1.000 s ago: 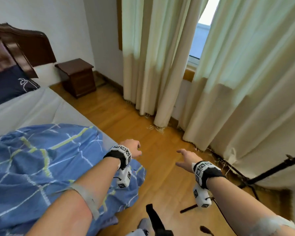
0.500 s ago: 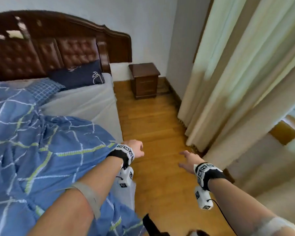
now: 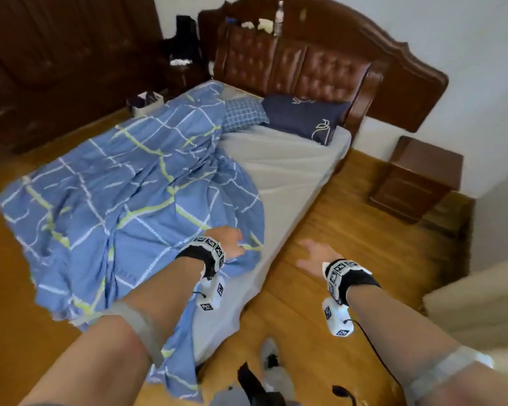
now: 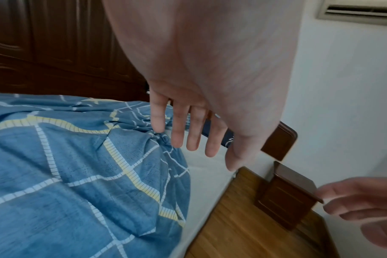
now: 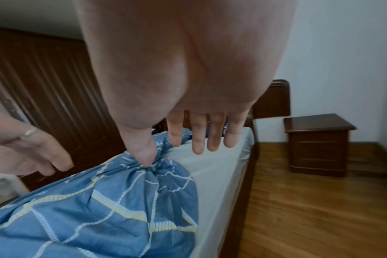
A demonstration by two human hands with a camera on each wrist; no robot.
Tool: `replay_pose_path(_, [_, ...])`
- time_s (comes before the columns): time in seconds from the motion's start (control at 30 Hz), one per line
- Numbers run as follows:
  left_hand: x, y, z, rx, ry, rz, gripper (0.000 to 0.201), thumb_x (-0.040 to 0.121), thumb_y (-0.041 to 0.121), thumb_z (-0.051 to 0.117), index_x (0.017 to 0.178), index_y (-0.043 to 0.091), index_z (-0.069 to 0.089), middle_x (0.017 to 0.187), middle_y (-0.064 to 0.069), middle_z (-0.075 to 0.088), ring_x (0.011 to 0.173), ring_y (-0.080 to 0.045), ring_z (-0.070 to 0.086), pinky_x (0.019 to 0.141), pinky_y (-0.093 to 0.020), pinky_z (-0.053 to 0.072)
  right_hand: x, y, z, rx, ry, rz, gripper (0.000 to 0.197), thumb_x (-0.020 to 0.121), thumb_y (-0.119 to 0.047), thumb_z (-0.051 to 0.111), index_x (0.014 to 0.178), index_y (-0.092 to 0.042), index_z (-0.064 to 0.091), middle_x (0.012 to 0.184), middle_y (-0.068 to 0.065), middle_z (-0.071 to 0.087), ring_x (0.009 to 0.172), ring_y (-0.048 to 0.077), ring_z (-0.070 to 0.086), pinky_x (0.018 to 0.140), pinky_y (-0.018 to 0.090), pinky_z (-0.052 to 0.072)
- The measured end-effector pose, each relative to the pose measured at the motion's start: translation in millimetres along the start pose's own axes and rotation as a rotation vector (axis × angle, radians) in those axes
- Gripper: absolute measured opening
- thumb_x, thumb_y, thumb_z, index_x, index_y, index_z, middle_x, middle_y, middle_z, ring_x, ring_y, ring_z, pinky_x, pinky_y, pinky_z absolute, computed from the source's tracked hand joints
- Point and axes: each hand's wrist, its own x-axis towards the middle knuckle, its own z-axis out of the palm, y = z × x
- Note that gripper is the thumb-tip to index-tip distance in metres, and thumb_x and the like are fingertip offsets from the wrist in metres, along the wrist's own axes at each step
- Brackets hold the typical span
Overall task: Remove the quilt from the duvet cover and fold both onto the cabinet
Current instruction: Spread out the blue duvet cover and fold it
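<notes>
The blue checked duvet cover [image 3: 123, 200] is lying rumpled on the bed [image 3: 291, 171], its long axis running from lower left toward the headboard [image 3: 320, 63] at upper right. The left hand [image 3: 228, 240] and right hand [image 3: 314, 254] are hovering empty, fingers straight.

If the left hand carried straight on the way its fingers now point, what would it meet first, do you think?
Most likely the duvet cover. The left hand is open, fingers straight, above the cover's rumpled edge, with the bare sheet just beyond; depth is unclear, so it might graze the sheet instead.
</notes>
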Motion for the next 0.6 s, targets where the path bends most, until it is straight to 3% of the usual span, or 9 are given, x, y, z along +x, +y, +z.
replay_pose_path(0.2, [104, 46, -29, -0.094, -0.072, -0.084, 0.041, 0.089, 0.043, 0.054, 0.125, 0.023, 0.059, 0.128, -0.001, 0.060, 0.114, -0.026, 0.058, 0.096, -0.038, 0.048, 103, 47, -84, -0.056, -0.031, -0.083, 0.060, 0.086, -0.044, 0.062, 0.141, -0.031, 0.041, 0.132, 0.005, 0.058, 0.115, 0.025, 0.058, 0.092, 0.037, 0.051])
replay_pose_path(0.33, [169, 84, -73, -0.091, -0.077, -0.101, 0.042, 0.093, 0.041, 0.049, 0.130, 0.023, 0.056, 0.135, -0.003, 0.056, 0.122, -0.028, 0.054, 0.101, -0.041, 0.046, 174, 93, -146, -0.057, -0.027, -0.055, 0.060, 0.089, -0.043, 0.060, 0.143, -0.030, 0.039, 0.135, 0.006, 0.057, 0.115, 0.026, 0.059, 0.092, 0.039, 0.051])
replay_pose_path(0.47, [240, 96, -119, -0.167, -0.002, -0.215, 0.039, 0.091, 0.042, 0.051, 0.127, 0.026, 0.057, 0.135, 0.000, 0.056, 0.123, -0.025, 0.054, 0.101, -0.040, 0.045, 267, 114, -196, -0.031, -0.093, -0.115, 0.059, 0.092, -0.040, 0.059, 0.145, -0.029, 0.036, 0.136, 0.005, 0.058, 0.112, 0.023, 0.061, 0.094, 0.034, 0.051])
replay_pose_path(0.53, [277, 94, -132, -0.198, 0.016, -0.272, 0.043, 0.090, 0.045, 0.051, 0.129, 0.027, 0.057, 0.138, 0.000, 0.056, 0.123, -0.025, 0.055, 0.100, -0.041, 0.046, 321, 115, -217, -0.029, -0.121, -0.193, 0.056, 0.092, -0.038, 0.059, 0.143, -0.027, 0.038, 0.131, 0.009, 0.060, 0.108, 0.025, 0.062, 0.094, 0.037, 0.051])
replay_pose_path(0.6, [311, 93, -142, -0.222, 0.036, -0.379, 0.044, 0.089, 0.044, 0.051, 0.131, 0.028, 0.057, 0.137, -0.001, 0.056, 0.123, -0.026, 0.055, 0.100, -0.042, 0.047, 373, 114, -236, -0.030, -0.129, -0.273, 0.056, 0.091, -0.037, 0.060, 0.142, -0.027, 0.040, 0.134, 0.010, 0.057, 0.115, 0.026, 0.059, 0.100, 0.038, 0.048])
